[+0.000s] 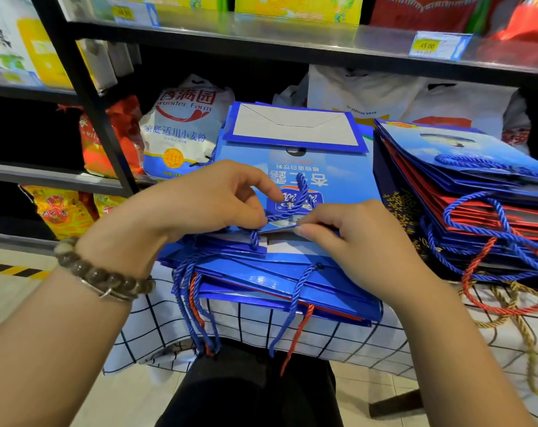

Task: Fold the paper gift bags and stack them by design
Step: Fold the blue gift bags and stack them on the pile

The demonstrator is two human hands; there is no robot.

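Note:
A blue paper gift bag lies flat on top of a pile of folded blue bags in front of me, its white bottom flap turned up at the far end. My left hand pinches the bag's blue rope handle at the near edge. My right hand pinches the bag's near rim right beside it. A second stack of blue and red bags stands to the right, with rope handles hanging off its front.
The piles rest on a white cloth with a black grid. Behind stand black metal shelves with flour sacks, red and yellow packets and white plastic bags. My dark-trousered lap is below the table edge.

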